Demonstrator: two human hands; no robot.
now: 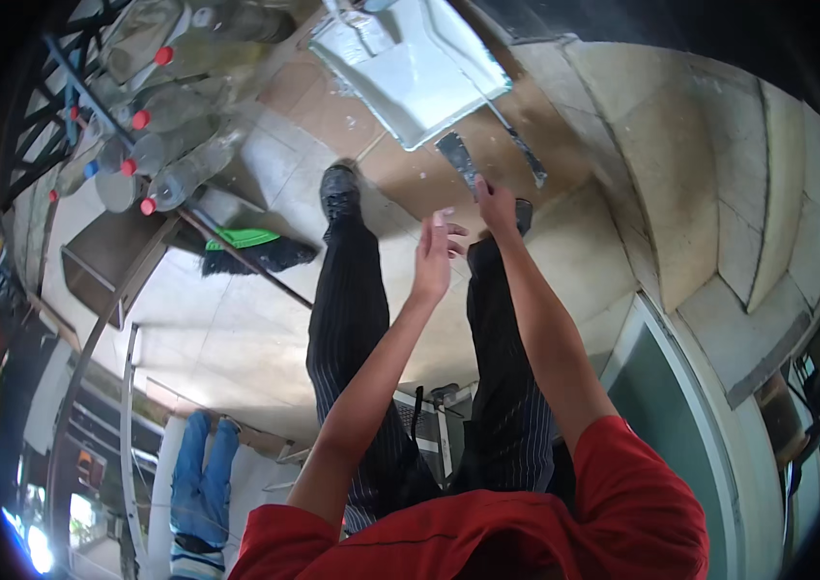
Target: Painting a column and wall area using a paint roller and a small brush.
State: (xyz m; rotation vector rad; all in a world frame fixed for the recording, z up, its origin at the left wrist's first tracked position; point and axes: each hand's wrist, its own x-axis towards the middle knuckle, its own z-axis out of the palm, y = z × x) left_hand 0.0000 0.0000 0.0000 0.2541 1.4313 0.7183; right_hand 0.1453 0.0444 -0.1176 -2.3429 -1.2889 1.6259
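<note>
My right hand (497, 206) grips the handle of a flat metal scraper (456, 155), whose blade points up toward a white paint tray (410, 72) on the tiled floor. Just left of it, my left hand (434, 256) is raised with its fingers spread and holds nothing. Both forearms come up from my red sleeves at the lower edge. Below the hands are my legs in dark striped trousers, and my dark shoe (339, 190) rests on the floor.
Several clear plastic bottles with red caps (154, 145) are piled at upper left. A green broom (250, 246) lies by a long pole. A tiled wall (719, 193) and a glass door (661, 387) are at right. Another person's legs in jeans (202, 474) are at lower left.
</note>
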